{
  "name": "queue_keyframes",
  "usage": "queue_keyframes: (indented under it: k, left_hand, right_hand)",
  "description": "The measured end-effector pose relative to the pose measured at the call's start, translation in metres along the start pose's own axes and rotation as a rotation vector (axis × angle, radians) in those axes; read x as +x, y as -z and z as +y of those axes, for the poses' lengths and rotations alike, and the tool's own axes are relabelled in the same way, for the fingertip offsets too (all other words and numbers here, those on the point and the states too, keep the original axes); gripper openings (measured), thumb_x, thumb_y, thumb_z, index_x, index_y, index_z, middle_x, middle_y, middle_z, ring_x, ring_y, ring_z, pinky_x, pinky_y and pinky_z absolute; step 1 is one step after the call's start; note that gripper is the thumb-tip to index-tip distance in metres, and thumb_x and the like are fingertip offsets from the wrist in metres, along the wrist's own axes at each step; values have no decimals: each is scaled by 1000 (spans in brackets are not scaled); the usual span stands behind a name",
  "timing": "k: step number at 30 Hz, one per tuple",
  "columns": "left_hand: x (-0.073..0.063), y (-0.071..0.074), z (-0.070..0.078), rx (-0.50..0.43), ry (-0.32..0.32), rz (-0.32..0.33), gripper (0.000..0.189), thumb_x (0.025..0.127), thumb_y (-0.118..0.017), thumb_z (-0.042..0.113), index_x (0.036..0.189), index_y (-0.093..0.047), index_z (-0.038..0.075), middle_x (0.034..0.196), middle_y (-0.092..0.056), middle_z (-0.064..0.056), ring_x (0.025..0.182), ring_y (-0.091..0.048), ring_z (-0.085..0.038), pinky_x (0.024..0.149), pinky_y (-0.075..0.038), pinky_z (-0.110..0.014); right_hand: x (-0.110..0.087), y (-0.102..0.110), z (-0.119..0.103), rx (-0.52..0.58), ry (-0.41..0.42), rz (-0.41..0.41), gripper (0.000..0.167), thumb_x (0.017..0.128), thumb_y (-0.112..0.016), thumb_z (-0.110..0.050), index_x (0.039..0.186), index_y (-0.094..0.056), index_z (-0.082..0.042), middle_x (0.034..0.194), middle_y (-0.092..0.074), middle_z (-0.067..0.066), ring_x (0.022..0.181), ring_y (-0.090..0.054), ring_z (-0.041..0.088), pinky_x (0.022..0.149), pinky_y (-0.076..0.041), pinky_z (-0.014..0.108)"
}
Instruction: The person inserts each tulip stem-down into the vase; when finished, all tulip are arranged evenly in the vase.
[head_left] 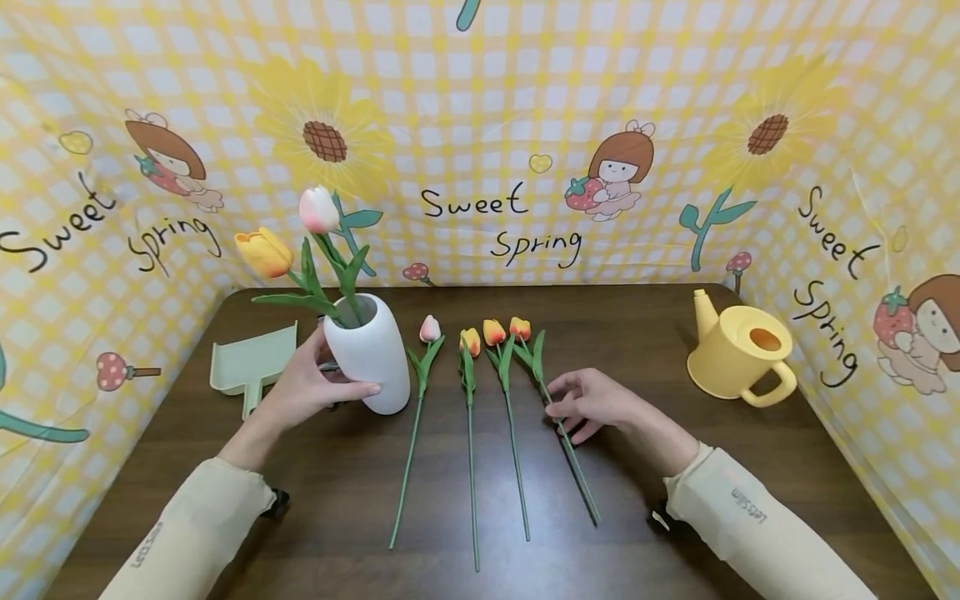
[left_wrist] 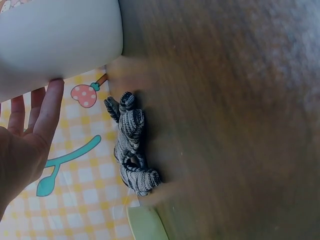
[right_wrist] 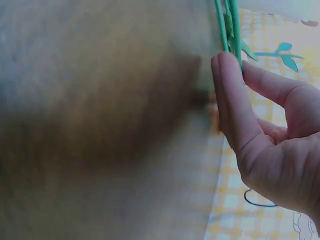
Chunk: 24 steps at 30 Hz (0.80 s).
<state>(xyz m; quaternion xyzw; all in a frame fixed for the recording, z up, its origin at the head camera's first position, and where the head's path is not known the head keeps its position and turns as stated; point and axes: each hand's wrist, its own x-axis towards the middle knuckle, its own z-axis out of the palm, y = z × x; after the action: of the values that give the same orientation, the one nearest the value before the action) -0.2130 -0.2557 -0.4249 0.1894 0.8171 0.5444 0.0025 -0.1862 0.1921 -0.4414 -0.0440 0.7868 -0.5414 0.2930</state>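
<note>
My left hand (head_left: 318, 379) grips a white vase (head_left: 382, 358) around its side, thumb across the front and the other fingers mostly hidden behind it. The vase leans a little and holds a yellow tulip (head_left: 264, 252) and a pink-and-white tulip (head_left: 320, 209). In the left wrist view the fingertips press on the vase wall (left_wrist: 60, 40). My right hand (head_left: 600, 404) pinches the green stem of the rightmost orange-yellow tulip (head_left: 521, 328) between thumb and fingers; the right wrist view shows that stem (right_wrist: 236, 30) at the fingertips. Three more tulips lie side by side to its left, two orange-yellow (head_left: 493, 332) and one pale pink (head_left: 430, 328).
A yellow watering can (head_left: 738, 350) stands at the back right of the brown table (head_left: 337, 517). At the left lies a pale green dustpan (head_left: 251, 358). Behind the vase, a pair of grey-and-black knitted gloves (left_wrist: 131, 145) lies near the table's edge. Patterned cloth surrounds the table.
</note>
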Motion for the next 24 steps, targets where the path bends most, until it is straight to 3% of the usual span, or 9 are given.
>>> queue_keyframes:
  k: [7,13,19,24]
  left_hand:
    - [-2,1,1,19,-9,-6,90,75,-92,10,148,-41,21,130,-58,-8,111,-60,-26,80,-59,-33]
    - [-1,0,2,17,11,9,90,73,-94,11,145,-43,26,128,-60,-4,110,-60,-28,79,-59,-34]
    - [0,-1,1,22,24,8,89,72,-94,13,144,-43,27,127,-60,-2,110,-60,-27,79,-59,-35]
    - [-1,-1,2,18,27,9,89,73,-94,12,144,-43,27,128,-60,-2,110,-60,-25,79,-59,-35]
  right_hand:
    - [-10,18,-9,96,-4,-66,46,96,-69,-8,134,-52,10,110,-68,26,82,-72,28,64,-61,39]
    - [-19,26,-19,170,34,-85,59,97,-66,-5,147,-38,9,119,-61,33,90,-72,30,67,-61,41]
    - [-27,29,-28,236,76,-93,55,97,-67,-3,145,-41,8,123,-60,24,104,-67,36,71,-61,49]
    - [-30,29,-34,309,106,-118,48,97,-66,1,140,-44,7,115,-62,14,100,-68,33,77,-59,54]
